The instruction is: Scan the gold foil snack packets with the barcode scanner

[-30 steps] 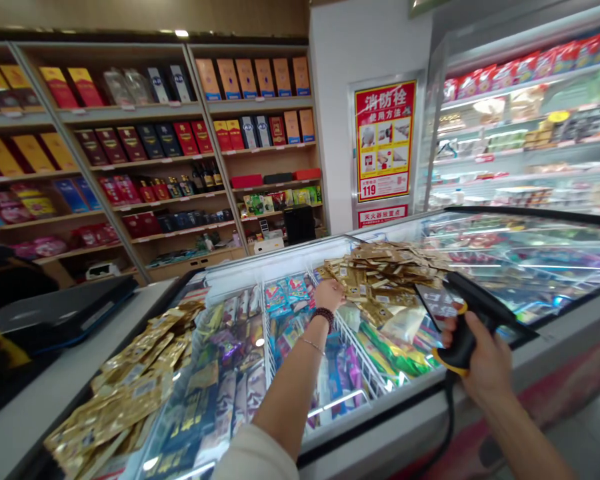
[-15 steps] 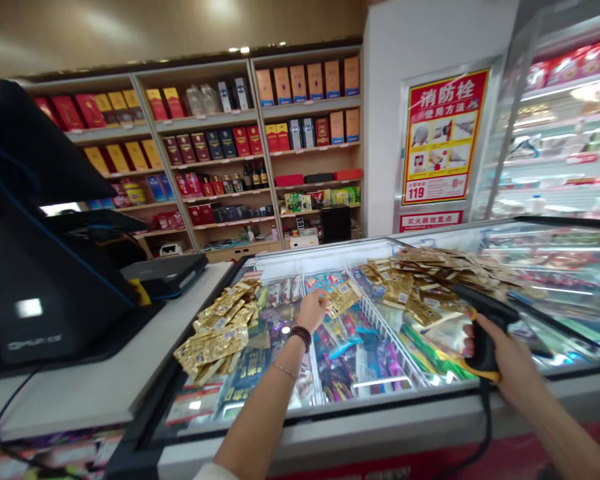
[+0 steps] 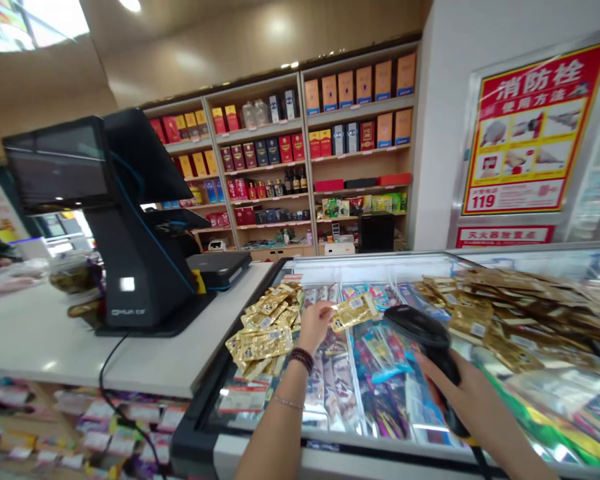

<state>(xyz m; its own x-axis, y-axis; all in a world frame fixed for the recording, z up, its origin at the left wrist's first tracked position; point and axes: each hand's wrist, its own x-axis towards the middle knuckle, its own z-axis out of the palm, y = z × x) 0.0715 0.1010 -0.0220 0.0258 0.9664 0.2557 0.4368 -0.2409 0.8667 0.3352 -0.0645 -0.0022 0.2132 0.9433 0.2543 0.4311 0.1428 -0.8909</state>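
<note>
My left hand (image 3: 316,328) pinches one end of a gold foil packet (image 3: 354,312) above the freezer's glass top. A pale printed label shows on the packet's upper face. My right hand (image 3: 463,383) is wrapped round the handle of a black barcode scanner (image 3: 420,328), whose head points left toward the packet, a small gap apart. Left of my left hand lies a loose heap of gold packets (image 3: 267,337). A larger pile of gold packets (image 3: 510,307) spreads over the glass to the right.
A chest freezer (image 3: 260,460) holds bagged goods under its glass. On the white counter (image 3: 175,363) at left stand a black checkout terminal (image 3: 145,267) and a trailing cable (image 3: 103,380). Behind are shelves (image 3: 265,183) of boxes and bottles, and a red fire-hydrant poster (image 3: 535,133).
The view has swung left. My right hand has brought the scanner leftward, close to the gold packet. My left hand still holds that packet, now nearer the left heap.
</note>
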